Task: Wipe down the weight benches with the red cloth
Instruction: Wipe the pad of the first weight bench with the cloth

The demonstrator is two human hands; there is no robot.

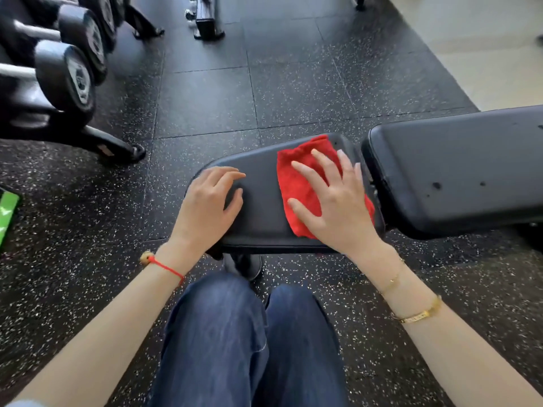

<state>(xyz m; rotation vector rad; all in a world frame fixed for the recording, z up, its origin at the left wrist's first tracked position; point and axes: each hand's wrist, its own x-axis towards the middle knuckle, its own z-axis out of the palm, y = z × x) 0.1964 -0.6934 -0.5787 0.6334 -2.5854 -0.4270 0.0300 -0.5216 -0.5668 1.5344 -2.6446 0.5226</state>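
- the red cloth [305, 186] lay bunched on the right part of the bench seat pad [261, 201], close to the gap between that pad and the longer back pad [458, 168] to its right.
- the right hand [332, 201] lay flat on top of the cloth, fingers straight and spread, pressing it against the seat; nothing was curled round the cloth.
- the cloth stuck out beyond the fingertips at the far side and under the palm toward the near edge of the seat.
- the left hand [210, 201] rested on the left end of the seat pad, well apart from the cloth, fingers lightly bent with the tips touching the pad and holding nothing.
- a thin red string bracelet [164, 267] sat on the left wrist; a gold bracelet [418, 314] and a finer gold chain sat on the right wrist.
- the person's legs in dark blue jeans [235, 342] showed below the seat, close to its near edge.
- the floor [205, 95] was black rubber tile flecked with white; a paler floor began at the far right.
- a rack of dumbbells [66, 74] stood at the left, away from the bench.
- the base of another piece of gym gear [207, 20] showed at the far top.
- something green [7, 212] sat at the left edge, too cut off to tell what.
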